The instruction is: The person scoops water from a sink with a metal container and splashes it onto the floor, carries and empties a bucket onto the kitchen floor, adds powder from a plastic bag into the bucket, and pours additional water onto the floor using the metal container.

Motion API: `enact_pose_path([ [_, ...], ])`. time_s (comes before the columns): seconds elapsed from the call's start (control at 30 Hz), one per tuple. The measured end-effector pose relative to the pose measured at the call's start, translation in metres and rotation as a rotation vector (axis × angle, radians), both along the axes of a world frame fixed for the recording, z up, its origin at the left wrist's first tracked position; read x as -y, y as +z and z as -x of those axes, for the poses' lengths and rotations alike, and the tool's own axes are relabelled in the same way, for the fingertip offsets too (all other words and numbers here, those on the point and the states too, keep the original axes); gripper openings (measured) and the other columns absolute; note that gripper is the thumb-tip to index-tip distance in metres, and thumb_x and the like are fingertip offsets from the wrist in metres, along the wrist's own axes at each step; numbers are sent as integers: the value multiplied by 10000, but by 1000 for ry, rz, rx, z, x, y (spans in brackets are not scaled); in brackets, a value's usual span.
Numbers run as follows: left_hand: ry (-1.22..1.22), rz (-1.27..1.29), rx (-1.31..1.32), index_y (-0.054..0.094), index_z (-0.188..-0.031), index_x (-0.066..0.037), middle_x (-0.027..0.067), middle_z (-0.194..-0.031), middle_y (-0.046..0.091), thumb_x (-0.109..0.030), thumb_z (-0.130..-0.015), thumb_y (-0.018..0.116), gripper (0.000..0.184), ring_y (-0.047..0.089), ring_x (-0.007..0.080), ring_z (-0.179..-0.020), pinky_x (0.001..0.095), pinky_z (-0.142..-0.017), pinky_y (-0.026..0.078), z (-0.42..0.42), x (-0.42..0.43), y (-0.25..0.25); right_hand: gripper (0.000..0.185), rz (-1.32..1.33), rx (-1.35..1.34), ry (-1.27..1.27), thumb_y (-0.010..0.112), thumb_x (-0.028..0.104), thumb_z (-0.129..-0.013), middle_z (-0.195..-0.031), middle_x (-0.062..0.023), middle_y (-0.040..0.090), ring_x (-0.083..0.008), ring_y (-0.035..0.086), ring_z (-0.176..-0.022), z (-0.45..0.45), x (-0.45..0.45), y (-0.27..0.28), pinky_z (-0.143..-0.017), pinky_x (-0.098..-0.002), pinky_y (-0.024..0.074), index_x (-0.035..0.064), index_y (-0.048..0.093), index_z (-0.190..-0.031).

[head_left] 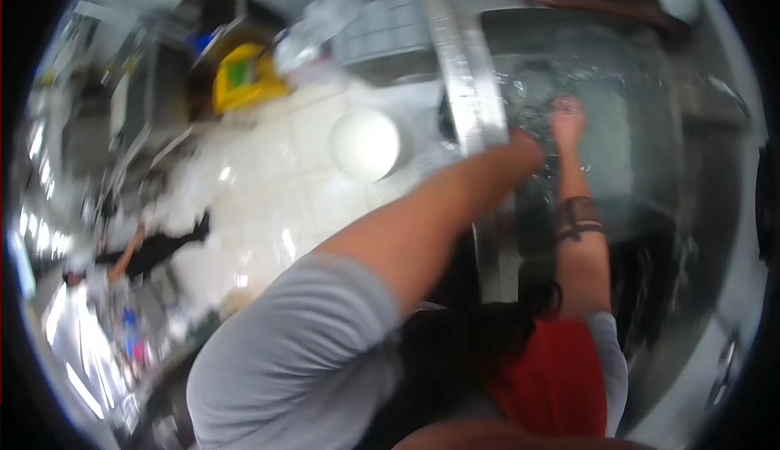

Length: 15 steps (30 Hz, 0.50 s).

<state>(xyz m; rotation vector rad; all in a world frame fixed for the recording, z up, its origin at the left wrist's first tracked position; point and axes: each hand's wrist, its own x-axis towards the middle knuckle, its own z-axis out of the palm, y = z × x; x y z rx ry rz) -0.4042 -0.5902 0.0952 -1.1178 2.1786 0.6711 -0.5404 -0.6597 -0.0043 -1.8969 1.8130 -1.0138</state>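
Both of my arms reach down into a metal sink (491,100) that holds water. My left hand (528,147) is at the sink's near-left side, its fingers hidden below the water or behind the wrist. Farther right, my right hand (569,113) is at the water's surface, blurred, and what it holds, if anything, cannot be made out. Ripples and bubbles show in the water (536,84) around the hands. A pale rectangular shape (609,141) lies under the water right of my right hand.
A round white bucket (366,145) stands on the tiled floor left of the sink. Beyond it are a grey crate (382,31), a plastic bag (313,43) and a yellow object (248,80). Another person (150,253) is far off at the left.
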Motion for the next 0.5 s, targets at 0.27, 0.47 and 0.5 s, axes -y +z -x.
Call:
enact_pose_path([
  [0.27,283,-170,-223,634,-1211,-179,99,-1275,580,-316,-851,578,389,527,315,-1200,575,-937,401,43,10,-62,535,-254,-1053,353,584,247,-850,-1418,-161,427,-336,358,-1328,31,130,-68,-1143,-388,239,76,484,-1347],
  [0.47,251,-213,-212,658,-1161,-162,105,-1215,614,-309,-832,594,366,560,309,-1158,516,-912,441,43,15,-55,495,-806,-565,614,594,284,-851,-1309,-126,547,-341,508,-1191,80,79,-47,-1017,-415,378,100,534,-1306],
  [0.5,243,-236,-200,661,-1152,-159,106,-1205,619,-307,-828,596,362,566,308,-1151,507,-908,448,41,18,-50,484,-922,-368,731,595,287,-849,-1288,-123,565,-341,525,-1170,97,74,-57,-997,-414,395,100,547,-1293],
])
